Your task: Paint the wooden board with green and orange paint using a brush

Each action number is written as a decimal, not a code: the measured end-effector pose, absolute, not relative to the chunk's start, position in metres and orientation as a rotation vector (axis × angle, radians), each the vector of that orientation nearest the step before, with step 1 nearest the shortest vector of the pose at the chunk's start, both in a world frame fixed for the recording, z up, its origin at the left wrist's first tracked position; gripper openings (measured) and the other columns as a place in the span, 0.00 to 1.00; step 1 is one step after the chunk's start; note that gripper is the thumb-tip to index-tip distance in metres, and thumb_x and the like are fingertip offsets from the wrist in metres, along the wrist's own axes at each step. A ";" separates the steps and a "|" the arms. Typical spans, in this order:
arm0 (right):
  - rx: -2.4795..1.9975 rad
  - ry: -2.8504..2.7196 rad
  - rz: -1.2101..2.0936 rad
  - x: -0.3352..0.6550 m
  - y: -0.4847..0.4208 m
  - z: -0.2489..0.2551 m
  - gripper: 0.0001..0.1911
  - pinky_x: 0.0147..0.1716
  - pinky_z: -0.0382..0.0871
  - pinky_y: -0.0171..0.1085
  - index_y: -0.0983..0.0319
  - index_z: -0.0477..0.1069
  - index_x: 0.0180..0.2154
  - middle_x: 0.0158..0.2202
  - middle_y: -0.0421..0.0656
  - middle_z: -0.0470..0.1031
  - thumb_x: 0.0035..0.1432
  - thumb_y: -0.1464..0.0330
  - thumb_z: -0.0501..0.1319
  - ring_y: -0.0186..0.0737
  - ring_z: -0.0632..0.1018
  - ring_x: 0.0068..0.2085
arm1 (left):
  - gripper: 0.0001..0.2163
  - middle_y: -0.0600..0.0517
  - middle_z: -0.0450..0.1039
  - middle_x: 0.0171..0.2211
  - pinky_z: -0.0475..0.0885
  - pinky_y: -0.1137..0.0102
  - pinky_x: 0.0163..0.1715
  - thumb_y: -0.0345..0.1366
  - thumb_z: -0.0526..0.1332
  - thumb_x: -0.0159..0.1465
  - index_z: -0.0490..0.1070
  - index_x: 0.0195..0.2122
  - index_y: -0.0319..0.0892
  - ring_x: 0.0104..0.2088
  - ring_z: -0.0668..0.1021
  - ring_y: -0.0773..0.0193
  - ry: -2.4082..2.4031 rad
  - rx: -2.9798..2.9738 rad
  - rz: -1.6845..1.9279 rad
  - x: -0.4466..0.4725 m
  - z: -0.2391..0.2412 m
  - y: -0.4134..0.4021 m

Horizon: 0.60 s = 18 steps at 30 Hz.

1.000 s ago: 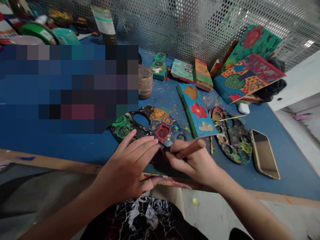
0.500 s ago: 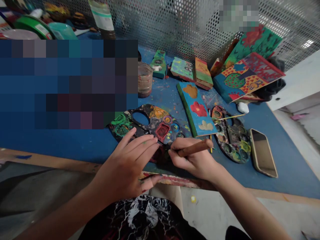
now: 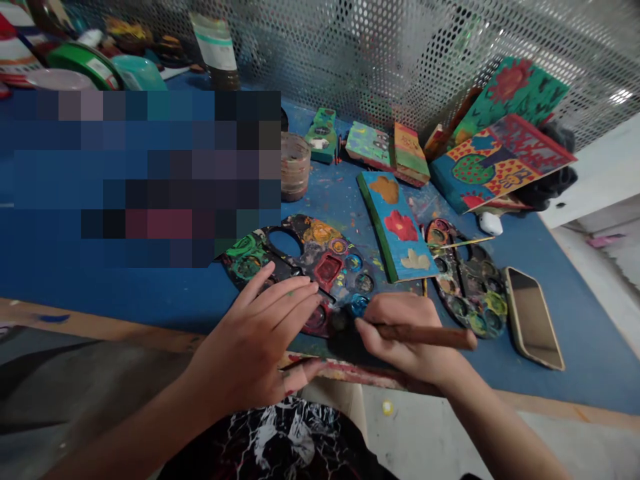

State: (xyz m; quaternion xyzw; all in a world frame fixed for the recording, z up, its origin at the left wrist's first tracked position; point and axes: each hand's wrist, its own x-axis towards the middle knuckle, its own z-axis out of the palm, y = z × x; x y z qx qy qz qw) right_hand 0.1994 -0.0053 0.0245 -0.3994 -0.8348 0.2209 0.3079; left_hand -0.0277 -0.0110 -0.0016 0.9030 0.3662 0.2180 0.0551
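A dark artist's palette [image 3: 315, 257], its wells crusted with green, orange, red and blue paint, lies at the table's front edge. My left hand [image 3: 265, 327] rests over its near side, fingers stretched out, thumb spread down by the edge. At its right end my right hand [image 3: 400, 327] is closed around a tool with a thick wooden handle [image 3: 430, 335]. That handle sticks out to the right; the working end is hidden in shadow near the blue well. Just behind my right hand sits a blue board painted with flowers [image 3: 400, 223].
To the right are a second palette [image 3: 465, 287] with a thin brush across it, a phone [image 3: 536, 319] and a white earbud case [image 3: 490, 223]. Farther back stand a murky water jar [image 3: 295, 167], painted blocks [image 3: 367, 145], a leaning painting [image 3: 500, 163] and a labelled bottle [image 3: 217, 53].
My right hand has shifted right along the palette, uncovering the blue well. The wooden handle has swung from pointing up-right to nearly level. My left hand stays in place.
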 end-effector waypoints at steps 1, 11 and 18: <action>-1.082 -2.167 0.549 0.199 -0.006 0.023 0.17 0.21 0.59 0.30 0.60 0.61 0.19 0.17 0.36 0.65 0.60 0.70 0.57 0.28 0.66 0.19 | 0.25 0.41 0.73 0.53 0.50 0.49 0.64 0.45 0.61 0.59 0.66 0.54 0.35 0.57 0.71 0.47 1.116 2.741 0.667 -0.028 -0.002 -0.011; -1.382 -1.798 0.471 0.184 -0.033 0.007 0.11 0.19 0.61 0.28 0.60 0.65 0.23 0.18 0.34 0.68 0.56 0.69 0.62 0.28 0.68 0.18 | 0.25 0.42 0.74 0.52 0.50 0.49 0.64 0.46 0.61 0.59 0.67 0.53 0.35 0.55 0.73 0.48 1.119 2.759 0.723 -0.027 -0.003 -0.011; -1.452 -1.582 0.551 0.173 -0.050 0.001 0.15 0.18 0.64 0.28 0.59 0.64 0.22 0.18 0.35 0.70 0.58 0.65 0.63 0.30 0.71 0.19 | 0.24 0.40 0.74 0.51 0.54 0.45 0.62 0.44 0.61 0.59 0.67 0.53 0.34 0.54 0.74 0.45 1.081 2.797 0.726 -0.027 -0.001 -0.009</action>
